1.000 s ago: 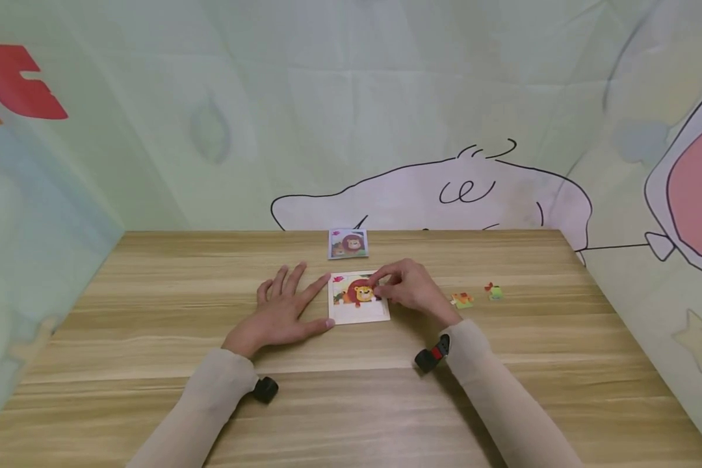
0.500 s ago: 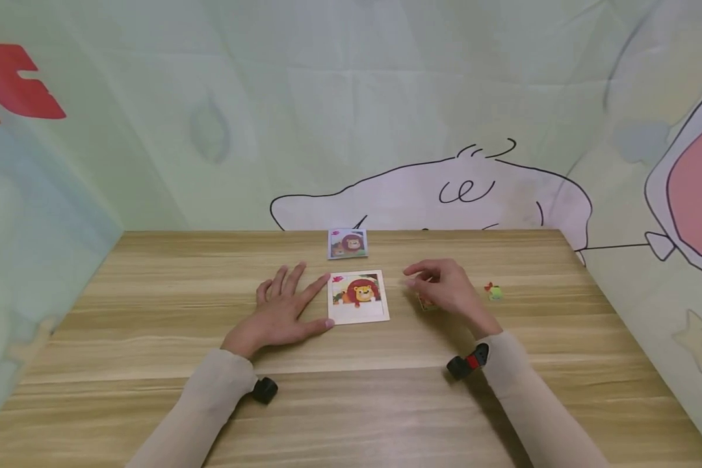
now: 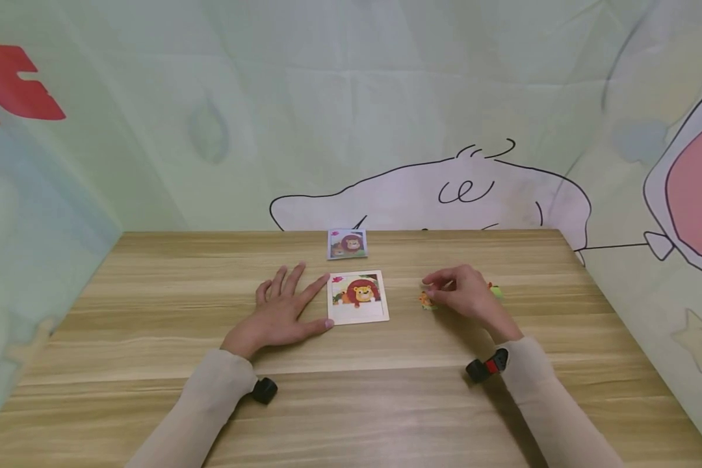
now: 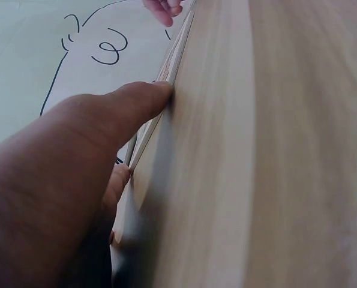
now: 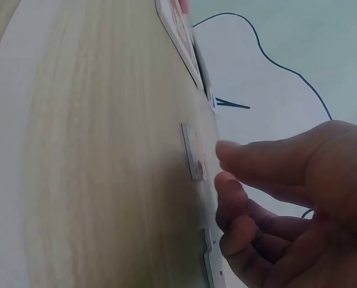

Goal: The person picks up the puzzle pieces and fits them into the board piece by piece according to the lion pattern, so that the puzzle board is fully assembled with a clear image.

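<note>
My left hand lies palm-down on the table with fingers spread. Its thumb and index fingertips touch the left edge of a white-framed lion jigsaw puzzle. Lion pieces fill the upper part of the frame; the lower part is bare white. My right hand hovers right of the puzzle, fingers loosely bent. An orange and green puzzle piece lies by its fingertips. In the right wrist view, thumb and index stand slightly apart beside this piece, with nothing between them. A second piece lies nearer, under the hand.
Behind the puzzle lies a small card with the matching lion picture. A green and red puzzle piece shows partly past my right hand. The wooden table ends at a printed cloth backdrop.
My right hand has moved from the puzzle's right side over to the loose pieces on the right, uncovering the orange and green piece. The left hand has stayed still.
</note>
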Motion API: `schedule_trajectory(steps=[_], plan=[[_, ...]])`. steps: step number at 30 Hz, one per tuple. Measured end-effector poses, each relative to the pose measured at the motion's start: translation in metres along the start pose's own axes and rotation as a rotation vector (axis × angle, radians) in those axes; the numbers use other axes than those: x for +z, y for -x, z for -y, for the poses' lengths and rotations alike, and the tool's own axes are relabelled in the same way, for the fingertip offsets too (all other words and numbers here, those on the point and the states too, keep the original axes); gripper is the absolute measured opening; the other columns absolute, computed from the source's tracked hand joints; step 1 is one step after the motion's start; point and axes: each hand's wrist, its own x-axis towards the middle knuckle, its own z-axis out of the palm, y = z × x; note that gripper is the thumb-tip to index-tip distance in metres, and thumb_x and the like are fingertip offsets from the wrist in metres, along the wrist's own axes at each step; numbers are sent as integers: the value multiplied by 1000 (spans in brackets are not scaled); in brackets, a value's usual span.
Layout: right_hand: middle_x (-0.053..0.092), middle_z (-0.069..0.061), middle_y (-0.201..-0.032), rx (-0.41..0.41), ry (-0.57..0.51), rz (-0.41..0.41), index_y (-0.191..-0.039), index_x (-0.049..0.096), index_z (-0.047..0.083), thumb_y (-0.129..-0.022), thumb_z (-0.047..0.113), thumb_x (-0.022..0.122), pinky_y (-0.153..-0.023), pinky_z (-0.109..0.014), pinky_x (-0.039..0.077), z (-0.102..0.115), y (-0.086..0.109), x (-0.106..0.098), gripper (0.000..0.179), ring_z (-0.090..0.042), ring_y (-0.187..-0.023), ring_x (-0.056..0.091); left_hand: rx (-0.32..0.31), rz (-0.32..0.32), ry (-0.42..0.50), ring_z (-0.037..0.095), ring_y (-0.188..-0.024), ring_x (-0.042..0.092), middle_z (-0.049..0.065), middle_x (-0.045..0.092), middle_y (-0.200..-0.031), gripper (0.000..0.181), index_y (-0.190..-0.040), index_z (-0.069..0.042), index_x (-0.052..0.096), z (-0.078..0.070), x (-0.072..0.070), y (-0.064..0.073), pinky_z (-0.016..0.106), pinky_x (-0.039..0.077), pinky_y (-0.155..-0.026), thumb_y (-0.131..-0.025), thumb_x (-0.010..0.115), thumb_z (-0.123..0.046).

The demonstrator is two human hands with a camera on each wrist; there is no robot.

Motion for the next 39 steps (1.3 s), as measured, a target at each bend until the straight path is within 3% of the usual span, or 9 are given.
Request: schedule_trajectory(steps=[7, 17, 25, 33, 39], plan=[[76, -12, -109, -22, 77, 83, -123, 79, 7, -96, 14, 80, -77, -28, 53, 0, 1, 2, 28, -20, -92, 68, -4, -2, -12, 53, -167, -6, 19, -1, -183, 92, -172, -34, 23, -3, -2, 3, 77, 2, -125, -97, 60, -72], [76, -11, -107, -34, 120, 68, -116, 79, 9, -95, 10, 80, -73, -28, 49, 0, 0, 4, 21, -19, -87, 64, 0, 4, -6, 51, -167, -10, 16, -5, -183, 94, -173, -37, 21, -2, 0, 0, 76, 1, -126, -95, 60, -74], [70, -6, -93, -22, 124, 33, -111, 76, 11, -92, 8, 82, -72, -31, 44, 3, 0, 5, 21, -19, -79, 58, 5, -11, -9, 53, -167, -7, 18, -2, -183, 92, -172, -35, 24, -2, -1, 2, 77, 1, -125, -97, 62, -70], [77, -11, -99, -52, 76, -41, -101, 74, 10, -94, 6, 79, -72, -28, 52, 8, 3, 3, 10, -19, -83, 69, 2, -10, -7, 53, -167, -7, 18, -2, -183, 92, -172, -35, 24, -1, -1, 1, 76, 1, -125, -97, 61, -71], [79, -12, -100, -73, -30, -131, -107, 78, 9, -97, 13, 80, -71, -24, 54, 12, 3, 5, 11, -18, -84, 70, -1, -6, -16, 53, -167, -7, 18, -2, -183, 92, -172, -35, 24, -2, -1, 1, 77, 2, -125, -97, 61, -72]])
